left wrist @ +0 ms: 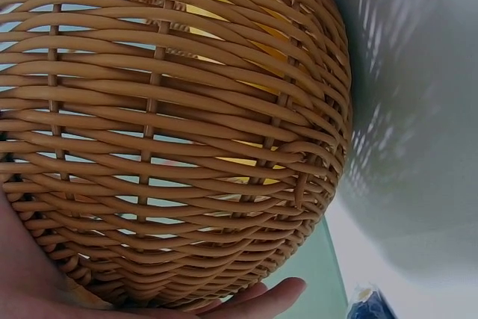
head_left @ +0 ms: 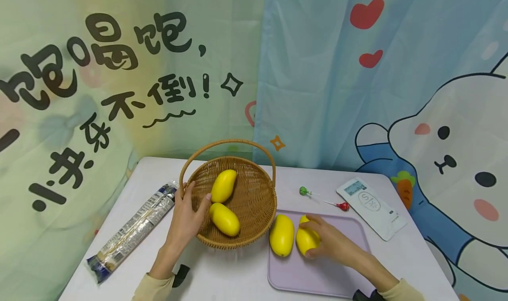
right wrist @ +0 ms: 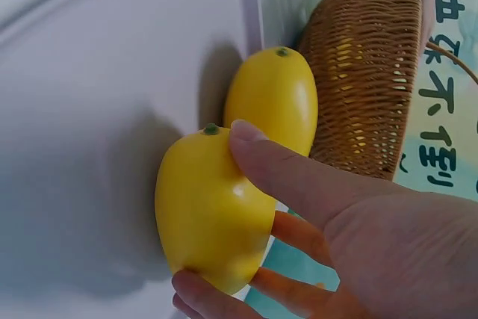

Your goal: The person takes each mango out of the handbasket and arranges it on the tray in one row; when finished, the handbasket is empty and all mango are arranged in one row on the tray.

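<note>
A brown wicker basket point(head_left: 254, 195) with an arched handle stands at the middle of the table, with two yellow mangoes inside, an upper mango point(head_left: 224, 186) and a lower mango point(head_left: 225, 219). My left hand point(head_left: 187, 219) holds the basket's left rim, thumb over the edge and fingers on the outer side. On the lilac tray point(head_left: 317, 279) lie two more mangoes. One tray mango point(head_left: 282, 235) is beside the basket, untouched. Around the other mango point(right wrist: 213, 207) curl the thumb and fingers of my right hand point(head_left: 337, 243); it shows a green stem end in the right wrist view.
A long silvery packet point(head_left: 132, 230) lies left of the basket. Behind the tray are a green lollipop point(head_left: 303, 190), a red lollipop point(head_left: 343, 206) and a white pouch point(head_left: 371, 208). A printed curtain point(head_left: 309, 93) hangs behind the white table point(head_left: 222, 274).
</note>
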